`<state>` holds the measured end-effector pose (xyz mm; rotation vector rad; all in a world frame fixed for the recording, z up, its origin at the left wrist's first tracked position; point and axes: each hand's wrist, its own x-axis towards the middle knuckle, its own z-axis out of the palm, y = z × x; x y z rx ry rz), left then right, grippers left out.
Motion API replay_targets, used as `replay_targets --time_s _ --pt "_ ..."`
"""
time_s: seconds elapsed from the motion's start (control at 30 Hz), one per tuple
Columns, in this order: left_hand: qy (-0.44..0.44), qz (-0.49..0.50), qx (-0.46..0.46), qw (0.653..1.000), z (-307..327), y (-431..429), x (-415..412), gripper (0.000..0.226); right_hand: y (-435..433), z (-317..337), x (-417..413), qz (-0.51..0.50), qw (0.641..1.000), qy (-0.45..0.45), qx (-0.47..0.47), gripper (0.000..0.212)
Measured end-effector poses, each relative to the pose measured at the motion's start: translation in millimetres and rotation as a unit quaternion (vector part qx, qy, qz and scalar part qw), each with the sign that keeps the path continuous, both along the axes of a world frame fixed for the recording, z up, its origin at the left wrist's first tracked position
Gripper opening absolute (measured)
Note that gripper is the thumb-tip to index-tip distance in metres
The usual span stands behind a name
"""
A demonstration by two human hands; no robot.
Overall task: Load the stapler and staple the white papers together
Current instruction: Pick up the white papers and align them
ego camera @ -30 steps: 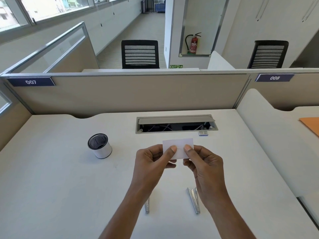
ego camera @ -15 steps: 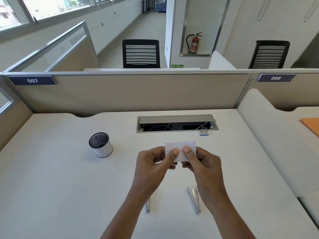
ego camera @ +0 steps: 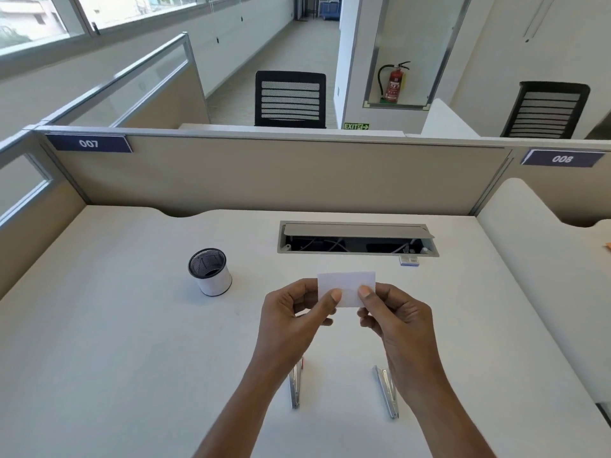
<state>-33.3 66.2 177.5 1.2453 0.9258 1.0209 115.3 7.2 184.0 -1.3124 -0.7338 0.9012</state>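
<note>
**Holding the papers, stapler not yet loaded**

Head view: your left hand (ego camera: 291, 322) and right hand (ego camera: 396, 319) each pinch the white papers (ego camera: 347, 285) by a lower corner, above the bench (ego camera: 132, 325). The papers' long side runs left to right, with the face towards you. The stapler (ego camera: 386, 391) lies near your right wrist, its long axis pointing away from you. A second silver piece (ego camera: 295, 388) lies by your left. Loading looks like the next step, so free one hand.

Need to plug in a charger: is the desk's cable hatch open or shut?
Open. In the cable hatch, the grey flap stands raised and cables show in the dark gap beneath.
</note>
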Motion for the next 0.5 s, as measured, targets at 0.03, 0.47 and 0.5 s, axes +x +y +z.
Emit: replay_targets --time_s 0.03,0.47,0.5 --pt "-0.006 0.008 -0.004 1.0 -1.7 2.9 -3.6 0.013 2.3 -0.9 -0.3 -0.001 1.0 -0.011 -0.002 0.011" --pt "0.076 0.171 0.039 0.982 -58.3 59.2 -57.5 0.009 52.4 -8.8 -13.6 0.005 0.991 -0.127 0.04 0.015" --pt "0.106 0.199 0.049 0.973 -70.0 65.4 -63.2 0.007 58.1 -10.0 -15.6 0.008 0.991 -0.128 0.042 0.015"
